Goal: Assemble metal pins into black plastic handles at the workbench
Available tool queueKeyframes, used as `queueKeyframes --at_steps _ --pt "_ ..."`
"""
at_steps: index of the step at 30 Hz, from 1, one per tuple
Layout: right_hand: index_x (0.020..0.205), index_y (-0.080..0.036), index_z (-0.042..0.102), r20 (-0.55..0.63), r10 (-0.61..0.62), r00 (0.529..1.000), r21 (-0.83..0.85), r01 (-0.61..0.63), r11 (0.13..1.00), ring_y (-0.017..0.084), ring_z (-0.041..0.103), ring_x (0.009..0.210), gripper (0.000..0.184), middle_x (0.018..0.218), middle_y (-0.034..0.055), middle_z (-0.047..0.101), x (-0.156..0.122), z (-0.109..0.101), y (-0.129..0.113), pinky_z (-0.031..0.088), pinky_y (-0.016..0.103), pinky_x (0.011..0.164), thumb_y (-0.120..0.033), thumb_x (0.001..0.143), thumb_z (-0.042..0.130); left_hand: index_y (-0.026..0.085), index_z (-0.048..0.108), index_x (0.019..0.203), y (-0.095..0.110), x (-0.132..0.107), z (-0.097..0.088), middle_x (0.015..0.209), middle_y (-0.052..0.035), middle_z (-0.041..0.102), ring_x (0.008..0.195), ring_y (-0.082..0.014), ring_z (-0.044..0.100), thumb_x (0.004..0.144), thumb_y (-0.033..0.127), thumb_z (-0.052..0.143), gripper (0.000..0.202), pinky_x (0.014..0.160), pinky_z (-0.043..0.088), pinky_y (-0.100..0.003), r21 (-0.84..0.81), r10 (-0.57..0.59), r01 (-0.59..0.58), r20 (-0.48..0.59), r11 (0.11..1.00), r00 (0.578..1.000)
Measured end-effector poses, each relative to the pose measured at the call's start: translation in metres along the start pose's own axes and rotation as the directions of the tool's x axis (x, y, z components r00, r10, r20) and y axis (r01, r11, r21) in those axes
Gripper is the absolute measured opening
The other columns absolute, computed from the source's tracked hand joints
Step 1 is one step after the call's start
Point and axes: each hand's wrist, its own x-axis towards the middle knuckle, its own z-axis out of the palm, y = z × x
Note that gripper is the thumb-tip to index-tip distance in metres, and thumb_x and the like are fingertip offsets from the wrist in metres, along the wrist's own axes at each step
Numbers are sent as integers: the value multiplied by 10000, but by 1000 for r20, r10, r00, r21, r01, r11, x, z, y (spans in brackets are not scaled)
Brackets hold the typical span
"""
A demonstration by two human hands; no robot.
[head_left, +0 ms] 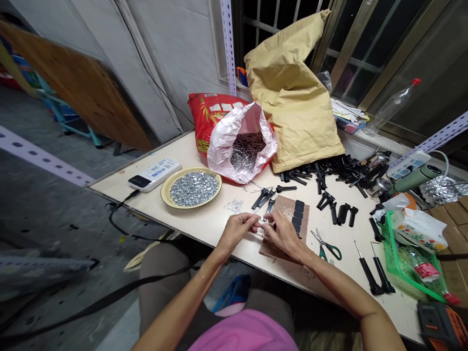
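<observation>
My left hand and my right hand meet over the near edge of the table, fingertips pinched close together. Between them runs a thin silvery metal rod; its ends are hidden by the fingers. Under my right hand lies a brown board with a row of black pads on it. Just beyond my fingertips are several black plastic handles, some with thin metal rods. Small shiny washers are scattered left of them.
A yellow plate of washers stands beside a white power bank. Behind are an open red sack of metal rods and a large paper sack. Scissors, hook-ended tools and a green basket lie rightward.
</observation>
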Motion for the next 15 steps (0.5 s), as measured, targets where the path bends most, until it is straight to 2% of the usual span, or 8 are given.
queueKeyframes --at_steps 5,8,10,12,15 --pt "925 -179 598 -10 -60 998 -134 58 989 152 579 726 182 851 49 593 -6 -4 0 445 245 630 -220 943 422 128 710 747 -2 -1 3 627 -42 684 537 -128 593 629 474 670 367 613 517 -271 1 -32 32 22 999 999" --pt "917 -192 624 -21 -66 998 -186 61 981 146 576 725 197 834 40 583 -15 -16 15 450 238 649 -228 943 432 132 712 887 -10 0 9 744 -56 709 635 -154 631 646 464 662 413 685 536 -308 57 17 -19 28 998 999" --pt "923 -199 633 -61 -22 998 -196 9 980 142 577 746 175 853 36 573 -22 -27 35 451 231 657 -222 929 460 153 678 1032 -18 0 15 861 -62 714 749 -179 653 672 444 652 463 734 541 -332 132 118 -118 12 984 993" --pt "920 -200 636 -123 62 990 -217 -88 972 141 574 749 158 846 28 561 -27 -40 61 447 230 652 -203 914 478 179 640 1118 -29 -2 23 963 -73 706 872 -205 654 736 427 607 457 796 537 -361 243 250 -251 33 937 968" --pt "896 -187 633 -168 141 976 -254 -181 950 145 565 742 158 800 17 550 -25 -53 99 445 240 662 -164 905 477 200 621 1152 -50 -7 40 1123 -97 673 1103 -241 586 850 385 493 377 939 479 -418 428 449 -479 175 767 876"
